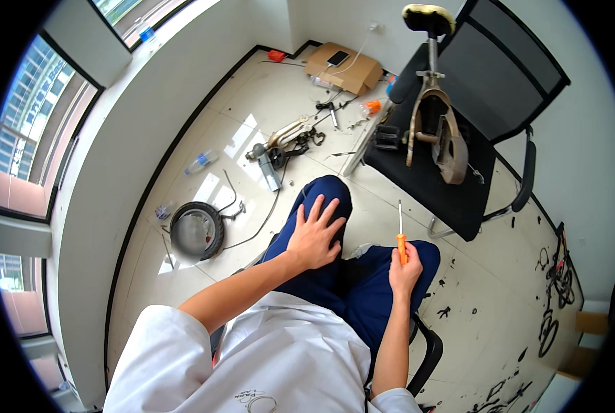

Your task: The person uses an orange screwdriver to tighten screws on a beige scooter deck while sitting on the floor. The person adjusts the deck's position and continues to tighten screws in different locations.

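My left hand (313, 235) lies flat on my left knee with its fingers spread, holding nothing. In my right hand (405, 272), above my right thigh, is a screwdriver (401, 244) with an orange handle; its shaft points forward, away from me. Ahead and to the right, on a black chair (417, 186), stands a partly dismantled small bike frame (449, 148) with a saddle (428, 19) on its seat post. A black pedal (388, 137) sits at its left side. Neither hand touches the frame.
A small wheel with a black tyre (219, 227) lies on the floor at the left, near a plastic bottle (201, 162). Metal bike parts (288, 134) are spread ahead. A cardboard box (359, 76) bears a phone (338, 58). Loose black parts (444, 312) and cables (560, 272) lie at the right.
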A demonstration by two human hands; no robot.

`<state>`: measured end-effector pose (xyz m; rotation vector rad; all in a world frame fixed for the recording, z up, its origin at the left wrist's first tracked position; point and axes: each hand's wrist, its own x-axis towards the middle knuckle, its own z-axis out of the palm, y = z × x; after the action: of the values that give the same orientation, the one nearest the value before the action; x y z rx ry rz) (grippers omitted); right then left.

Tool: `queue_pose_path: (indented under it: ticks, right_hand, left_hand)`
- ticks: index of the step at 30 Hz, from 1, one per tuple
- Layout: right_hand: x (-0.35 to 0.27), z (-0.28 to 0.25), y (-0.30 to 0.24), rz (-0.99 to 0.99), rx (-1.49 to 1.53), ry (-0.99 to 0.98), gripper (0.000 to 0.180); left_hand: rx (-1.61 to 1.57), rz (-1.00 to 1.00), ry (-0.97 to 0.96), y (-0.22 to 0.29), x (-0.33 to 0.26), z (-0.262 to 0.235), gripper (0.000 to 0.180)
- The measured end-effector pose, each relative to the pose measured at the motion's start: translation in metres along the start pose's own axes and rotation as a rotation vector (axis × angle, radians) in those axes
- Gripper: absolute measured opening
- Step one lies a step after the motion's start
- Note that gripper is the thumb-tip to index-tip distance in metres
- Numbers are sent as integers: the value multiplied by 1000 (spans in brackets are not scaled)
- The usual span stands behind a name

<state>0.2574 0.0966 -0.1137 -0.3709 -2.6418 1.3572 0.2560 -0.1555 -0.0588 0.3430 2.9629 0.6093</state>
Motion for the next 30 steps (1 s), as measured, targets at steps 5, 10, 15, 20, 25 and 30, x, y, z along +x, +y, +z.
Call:
queue_pose_path:
  ticks: [5,10,15,20,25,30]
  right_hand:
    - [8,-11,20,-12,0,128,28]
    - [38,-42,10,267,47,197,28]
    - [106,-59,56,-25,-139,299,30]
    - [191,-74,81,-57,-346,328,30]
    - [242,-52,90,-235,-398,236,32]
    - [263,-40,131,-284,-572,176,31]
  left_hand:
    - [-11,9,98,-4,-13,14,54]
    - [19,-31,2,7,-4,1,52]
    - [-3,33,67,-4,-2,15,52]
    - [-3,-7,22,7,4,0,48]
    - [-24,19,17,7,0,-4,48]
    - [-49,43,-23,12,2,-1,47]
